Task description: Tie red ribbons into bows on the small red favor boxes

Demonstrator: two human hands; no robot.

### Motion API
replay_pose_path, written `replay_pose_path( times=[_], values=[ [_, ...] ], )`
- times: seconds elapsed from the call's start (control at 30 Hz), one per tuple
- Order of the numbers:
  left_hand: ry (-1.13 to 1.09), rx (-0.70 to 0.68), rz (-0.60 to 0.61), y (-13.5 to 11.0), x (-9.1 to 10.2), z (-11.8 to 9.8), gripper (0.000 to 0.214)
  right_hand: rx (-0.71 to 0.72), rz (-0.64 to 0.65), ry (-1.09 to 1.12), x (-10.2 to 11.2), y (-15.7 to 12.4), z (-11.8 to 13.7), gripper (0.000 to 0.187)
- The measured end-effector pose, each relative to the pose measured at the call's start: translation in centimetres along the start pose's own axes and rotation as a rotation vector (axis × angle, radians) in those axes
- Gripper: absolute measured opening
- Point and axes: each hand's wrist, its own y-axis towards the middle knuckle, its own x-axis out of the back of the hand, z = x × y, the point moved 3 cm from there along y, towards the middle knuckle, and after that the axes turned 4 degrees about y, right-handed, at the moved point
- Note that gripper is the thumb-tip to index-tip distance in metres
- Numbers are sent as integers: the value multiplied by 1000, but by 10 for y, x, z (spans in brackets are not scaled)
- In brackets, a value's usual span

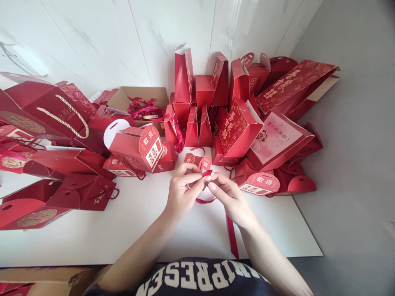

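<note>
White marbled tiles [101, 41] back a white table [129, 222], where left hand [183, 187] and right hand [232, 199] pinch red ribbon [232, 238].

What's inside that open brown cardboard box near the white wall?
The open brown cardboard box holds a tangle of crimson fabric ribbon and a small, flat, pale piece. Anything underneath can't be seen, because the ribbon covers it.

Illumination bright, diffuse; pale vertical glare streaks on the far tiled wall [173, 33], right of centre. White table [129, 222] greys softly toward its near edge. Wide-angle stretch enlarges the rope-handled bag [33, 107] at left; right-hand grey wall [348, 123] dimmer.
</note>
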Motion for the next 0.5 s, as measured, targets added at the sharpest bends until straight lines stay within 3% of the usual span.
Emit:
replay_pose_path(
  times=[0.13,0.33,0.5],
  values=[
    [97,-51,30,4,8,-1,18,-55,-15,54,0,6,-1,27],
    [468,-206,-149,13,24,17,13,-99,-15,-28,28,25,10,34],
    [454,-183,-120,15,20,35,18,-201,3,-134,43,38,7,43]
  ],
)
